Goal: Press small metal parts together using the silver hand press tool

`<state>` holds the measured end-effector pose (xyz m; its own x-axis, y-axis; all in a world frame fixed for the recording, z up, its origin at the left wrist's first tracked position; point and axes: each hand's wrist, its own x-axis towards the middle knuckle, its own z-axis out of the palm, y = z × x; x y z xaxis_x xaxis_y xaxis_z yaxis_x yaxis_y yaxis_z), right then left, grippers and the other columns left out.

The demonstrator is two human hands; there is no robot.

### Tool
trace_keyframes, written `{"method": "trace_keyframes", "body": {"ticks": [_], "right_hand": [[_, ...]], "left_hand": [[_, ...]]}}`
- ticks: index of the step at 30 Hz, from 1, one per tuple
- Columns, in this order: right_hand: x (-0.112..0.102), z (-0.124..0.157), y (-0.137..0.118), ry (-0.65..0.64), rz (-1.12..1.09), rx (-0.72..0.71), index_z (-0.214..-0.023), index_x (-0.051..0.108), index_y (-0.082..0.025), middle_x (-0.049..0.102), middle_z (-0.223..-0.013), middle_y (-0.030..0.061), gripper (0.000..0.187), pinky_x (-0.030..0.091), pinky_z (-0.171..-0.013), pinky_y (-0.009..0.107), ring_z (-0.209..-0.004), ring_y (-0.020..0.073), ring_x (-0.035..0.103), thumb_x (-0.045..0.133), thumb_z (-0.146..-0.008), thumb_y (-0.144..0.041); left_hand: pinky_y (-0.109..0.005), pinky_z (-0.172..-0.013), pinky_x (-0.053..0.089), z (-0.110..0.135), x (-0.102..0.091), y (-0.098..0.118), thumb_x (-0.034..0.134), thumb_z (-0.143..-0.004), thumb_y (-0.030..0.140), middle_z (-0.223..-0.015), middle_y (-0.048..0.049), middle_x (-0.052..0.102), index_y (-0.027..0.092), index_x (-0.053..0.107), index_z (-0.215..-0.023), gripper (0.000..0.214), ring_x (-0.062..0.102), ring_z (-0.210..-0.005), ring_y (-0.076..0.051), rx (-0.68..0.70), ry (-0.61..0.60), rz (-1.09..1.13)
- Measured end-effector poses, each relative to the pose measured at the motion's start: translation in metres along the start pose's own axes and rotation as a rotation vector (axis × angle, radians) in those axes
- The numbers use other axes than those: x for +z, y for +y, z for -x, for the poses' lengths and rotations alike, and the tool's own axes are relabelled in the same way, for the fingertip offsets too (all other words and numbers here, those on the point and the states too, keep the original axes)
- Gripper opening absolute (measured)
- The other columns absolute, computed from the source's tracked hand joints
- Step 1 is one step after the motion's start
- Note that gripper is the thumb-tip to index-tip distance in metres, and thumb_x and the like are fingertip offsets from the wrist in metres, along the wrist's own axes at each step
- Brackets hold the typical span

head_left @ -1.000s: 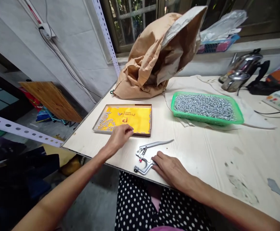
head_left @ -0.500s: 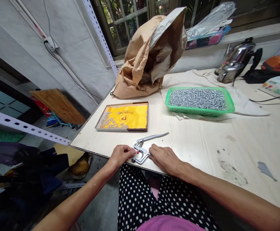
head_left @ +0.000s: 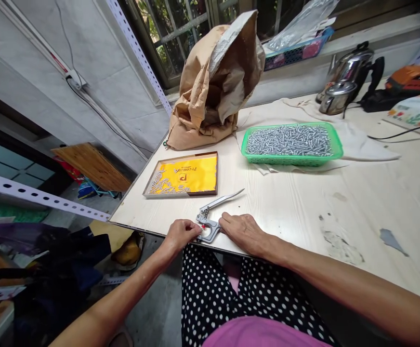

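A grey metal hand press pliers [head_left: 213,233] lies at the table's front edge, its long handle [head_left: 228,197] angled up and away from the lower frame. A spring sits near its hinge, and a small red part shows at the jaw. My right hand [head_left: 242,231] is closed on the tool's right end. At the jaw's left side, my left hand [head_left: 184,233] is pinched; what its fingertips hold is too small and hidden to make out. Beyond the tool lies a shallow box [head_left: 203,193] with a yellow bottom and several small metal pins [head_left: 160,185].
A green basket [head_left: 289,161] full of small metal pins stands on a white cloth at the back. Behind the box slumps a large brown paper bag [head_left: 195,106]. Metal kettles [head_left: 354,67] and an orange package [head_left: 412,79] are at the far right.
The camera view has shifted slightly, so the table's things appear moved a little left. Both hands stay at the tool, the left still pinched by the jaw.
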<state>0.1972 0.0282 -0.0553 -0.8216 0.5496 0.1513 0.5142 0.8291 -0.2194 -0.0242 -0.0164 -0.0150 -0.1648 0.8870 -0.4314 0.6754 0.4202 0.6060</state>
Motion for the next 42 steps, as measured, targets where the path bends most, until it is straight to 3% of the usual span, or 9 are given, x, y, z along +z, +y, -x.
{"method": "trace_keyframes", "body": {"ticks": [7,17,26,29,32,34,38,42], "right_hand": [[-0.002,0.001,-0.002,0.048,0.09,-0.066,-0.101,0.052,-0.017,0.061,-0.094,0.0048,0.015,0.025,-0.054,0.031,-0.072,0.0158,0.056,0.038,-0.099,-0.015],[0.002,-0.004,0.011,0.02,-0.036,-0.079,-0.099,0.053,-0.018,0.062,-0.095,0.0049,0.019,0.022,-0.055,0.03,-0.068,0.0142,0.052,0.035,-0.102,-0.021],[-0.008,-0.003,0.012,-0.028,-0.141,-0.016,-0.104,0.057,-0.018,0.061,-0.102,0.0068,0.027,0.034,-0.064,0.03,-0.079,0.0169,0.055,0.039,-0.101,-0.038],[-0.014,-0.002,0.018,0.055,-0.12,-0.002,-0.114,0.059,-0.018,0.057,-0.122,0.0134,0.045,0.039,-0.084,0.04,-0.105,0.026,0.053,0.048,-0.092,-0.057],[-0.021,-0.006,0.031,0.075,-0.044,0.063,-0.138,0.046,-0.015,0.036,-0.148,0.0237,0.087,0.025,-0.104,0.058,-0.134,0.0392,0.031,0.057,-0.076,-0.074],[-0.028,-0.011,0.042,-0.022,-0.018,0.113,-0.146,0.036,-0.011,0.029,-0.151,0.0271,0.105,0.016,-0.108,0.064,-0.14,0.0429,0.019,0.061,-0.069,-0.078],[-0.039,-0.019,0.053,-0.23,-0.056,0.12,-0.149,0.03,-0.011,0.036,-0.149,0.0255,0.113,0.013,-0.108,0.068,-0.14,0.0448,0.021,0.066,-0.064,-0.076],[-0.043,-0.019,0.048,-0.24,-0.03,0.082,-0.149,0.031,-0.012,0.038,-0.147,0.0241,0.112,0.013,-0.106,0.071,-0.135,0.0452,0.029,0.072,-0.062,-0.07]], "left_hand": [[-0.024,-0.054,0.029,0.005,0.0,0.005,0.056,-0.066,0.051,-0.052,0.0014,0.053,0.016,0.064,-0.061,0.037,0.047,-0.057,-0.014,0.046,-0.03,-0.184],[-0.025,-0.053,0.034,-0.007,-0.003,-0.002,0.061,-0.058,0.052,-0.054,0.0001,0.056,0.015,0.063,-0.062,0.038,0.048,-0.055,-0.014,-0.055,-0.132,-0.064],[-0.025,-0.051,0.032,-0.009,-0.002,0.001,0.063,-0.055,0.053,-0.05,0.0016,0.052,0.016,0.059,-0.057,0.037,0.044,-0.052,-0.012,-0.083,-0.141,-0.048],[-0.024,-0.05,0.031,-0.01,-0.002,0.001,0.065,-0.056,0.051,-0.049,0.0022,0.052,0.016,0.059,-0.057,0.036,0.044,-0.05,-0.011,-0.083,-0.152,-0.026],[-0.024,-0.049,0.032,-0.01,-0.002,0.002,0.066,-0.057,0.049,-0.048,0.0025,0.051,0.015,0.059,-0.055,0.034,0.043,-0.049,-0.011,-0.087,-0.168,-0.005],[-0.024,-0.049,0.032,-0.01,-0.002,0.002,0.067,-0.058,0.047,-0.047,0.0027,0.052,0.015,0.059,-0.055,0.033,0.043,-0.049,-0.011,-0.094,-0.165,0.002],[-0.024,-0.05,0.032,-0.01,-0.002,0.001,0.068,-0.058,0.048,-0.048,0.0025,0.052,0.015,0.059,-0.056,0.034,0.044,-0.05,-0.011,-0.094,-0.158,0.0],[-0.024,-0.05,0.031,-0.01,-0.002,0.0,0.066,-0.06,0.049,-0.049,0.0022,0.052,0.016,0.058,-0.056,0.034,0.044,-0.05,-0.012,-0.088,-0.17,-0.005]]}}
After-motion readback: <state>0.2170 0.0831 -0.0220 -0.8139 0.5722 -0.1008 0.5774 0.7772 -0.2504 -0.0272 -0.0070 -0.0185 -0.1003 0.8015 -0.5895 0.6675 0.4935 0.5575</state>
